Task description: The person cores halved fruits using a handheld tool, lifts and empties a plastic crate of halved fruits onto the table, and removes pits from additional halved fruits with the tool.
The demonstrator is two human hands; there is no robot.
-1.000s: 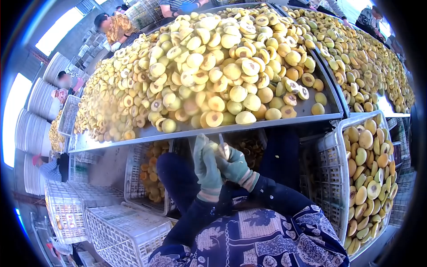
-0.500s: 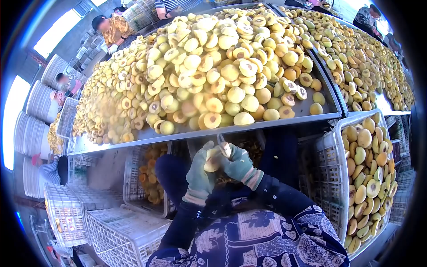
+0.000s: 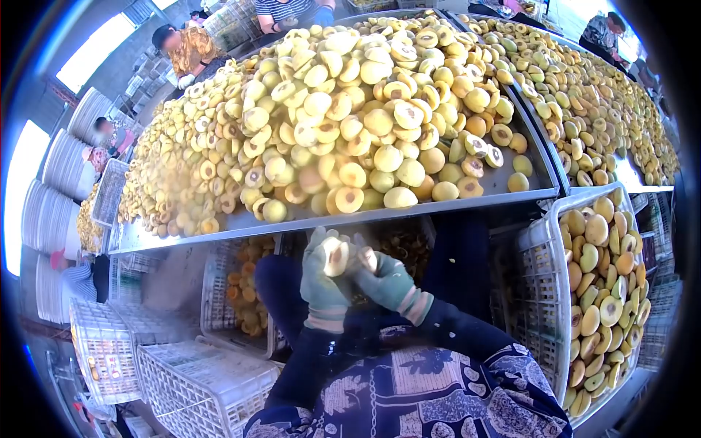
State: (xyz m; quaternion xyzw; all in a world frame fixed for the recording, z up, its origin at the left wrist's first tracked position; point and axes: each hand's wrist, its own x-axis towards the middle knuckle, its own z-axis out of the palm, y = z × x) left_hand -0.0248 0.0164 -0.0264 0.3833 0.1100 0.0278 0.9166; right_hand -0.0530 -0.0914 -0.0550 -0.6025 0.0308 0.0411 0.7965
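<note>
My left hand (image 3: 323, 281), in a green glove with a pale striped cuff, grips a yellow peach half (image 3: 336, 257), its cut face turned up. Close beside it, my right hand (image 3: 385, 277), gloved alike, is closed around a small knife (image 3: 368, 258); only its pale handle end shows, the blade being hidden. Both hands are held just in front of the metal table's front edge (image 3: 343, 220), above my lap. Heaped on the table are many peach halves (image 3: 353, 174).
A crate full of peach halves (image 3: 610, 310) stands at my right. Left of my legs is a crate (image 3: 216, 310) with orange fruit, near white plastic crates (image 3: 212, 379). Another heaped table (image 3: 606, 109) is behind right. Co-workers (image 3: 191, 52) sit across the tables.
The peach half has turned its cut face toward me and come up in my left hand. My right hand has tilted and shifted slightly left and down; the blade has gone from sight.
</note>
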